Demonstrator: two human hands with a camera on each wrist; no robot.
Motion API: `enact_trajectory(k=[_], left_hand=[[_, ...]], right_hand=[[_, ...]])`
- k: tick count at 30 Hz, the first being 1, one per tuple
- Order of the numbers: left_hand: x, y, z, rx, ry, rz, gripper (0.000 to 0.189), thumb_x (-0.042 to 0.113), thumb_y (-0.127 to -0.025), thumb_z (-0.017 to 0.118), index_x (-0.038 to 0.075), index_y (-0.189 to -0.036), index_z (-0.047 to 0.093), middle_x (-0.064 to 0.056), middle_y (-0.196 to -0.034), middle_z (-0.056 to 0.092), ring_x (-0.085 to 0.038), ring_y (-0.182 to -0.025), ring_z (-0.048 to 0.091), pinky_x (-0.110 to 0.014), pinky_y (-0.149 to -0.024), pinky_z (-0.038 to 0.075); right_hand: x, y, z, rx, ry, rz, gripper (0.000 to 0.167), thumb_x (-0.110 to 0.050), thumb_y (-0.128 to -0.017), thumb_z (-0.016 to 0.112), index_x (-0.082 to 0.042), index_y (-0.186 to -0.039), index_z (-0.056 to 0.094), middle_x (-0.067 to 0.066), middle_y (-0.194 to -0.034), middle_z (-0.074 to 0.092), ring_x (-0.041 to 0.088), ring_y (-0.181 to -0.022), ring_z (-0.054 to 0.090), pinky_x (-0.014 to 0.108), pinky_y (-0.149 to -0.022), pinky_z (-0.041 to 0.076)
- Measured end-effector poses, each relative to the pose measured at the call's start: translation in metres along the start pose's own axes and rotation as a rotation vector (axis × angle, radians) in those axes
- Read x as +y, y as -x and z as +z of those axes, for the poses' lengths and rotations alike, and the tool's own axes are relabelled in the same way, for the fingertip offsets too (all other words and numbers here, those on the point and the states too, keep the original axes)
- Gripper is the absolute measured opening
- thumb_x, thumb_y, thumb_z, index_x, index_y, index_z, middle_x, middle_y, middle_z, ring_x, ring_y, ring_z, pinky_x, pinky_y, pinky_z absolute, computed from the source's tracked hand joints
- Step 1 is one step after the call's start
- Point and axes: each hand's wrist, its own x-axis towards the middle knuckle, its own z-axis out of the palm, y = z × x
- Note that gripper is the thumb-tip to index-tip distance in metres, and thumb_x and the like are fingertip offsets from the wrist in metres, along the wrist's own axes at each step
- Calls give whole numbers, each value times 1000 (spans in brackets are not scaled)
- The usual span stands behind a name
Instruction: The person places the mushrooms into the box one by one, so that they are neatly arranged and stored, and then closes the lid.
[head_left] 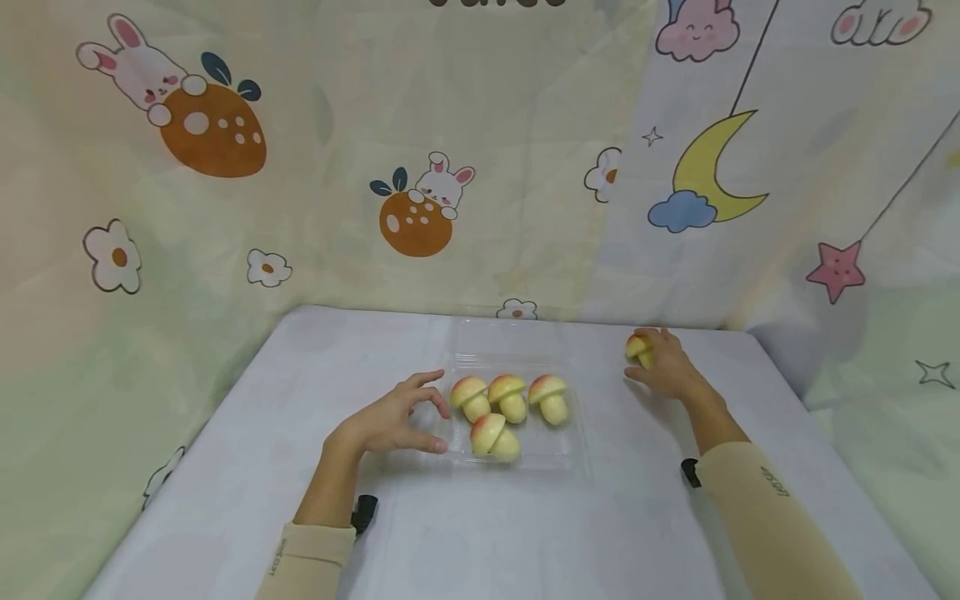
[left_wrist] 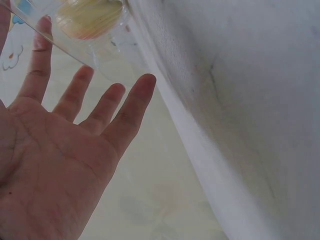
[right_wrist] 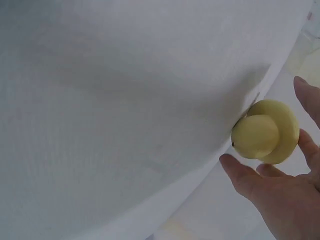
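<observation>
Nearest me, the beige sleeves (head_left: 307,562) come in over the desk's (head_left: 600,533) near edge, each w/ a small black wrist piece (head_left: 365,514). L hand (head_left: 386,421) is open, fingers spread in a loose C by the L side of a clear box (head_left: 558,454), nothing gripped; can't tell if a fingertip touches the plastic. Box sits mid-desk, nearer the far edge, w/ four toy mushrooms: one in front (head_left: 487,432), three in a row behind it (head_left: 508,398). Its lid (head_left: 510,337) lies back toward the far edge.

Farther, by the desk's far R corner, R hand (head_left: 667,367) is around a fifth mushroom (head_left: 640,350), well apart from the box. Fingers spread, thumb clear of it, so not gripped afaict. Step in hand, I'd judge: getting hold of that one; lifting it would need thumb & fingers closed on it first.

Beyond: printed cloth (head_left: 525,167), lettering cut off up top. Hard to see: fifth mushroom's part-hidden by fingers in the head view; L wrist view only gets a box corner & blurry fruit-like bit, prob. a mushroom.
</observation>
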Motion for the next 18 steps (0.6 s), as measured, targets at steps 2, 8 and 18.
enact_trajectory(k=[2,8,18], left_hand=[[1,0,0,0,-2,-1,45,40,-78,91,17,-109,69,-9,-170,20,-41,-155,18,-64,-115,36],[1,-1,0,0,-10,4,45,40,-78,91,17,-109,69,-10,-170,20,-42,-154,19,-64,-114,37],[-1,0,0,2,-9,7,45,42,-77,90,18,-109,69,-9,-170,20,-41,-154,20,-64,-113,38]], right_hand=[[-1,1,1,18,-11,-18,69,-20,-95,72,-1,-149,35,44,-149,25,58,-126,41,71,-100,40],[2,3,6,47,-73,-46,49,-9,-94,71,-3,-137,47,40,-142,29,54,-122,43,70,-99,41],[1,11,2,16,-50,1,54,-12,-95,67,-11,-143,42,39,-139,33,52,-116,47,62,-88,47]])
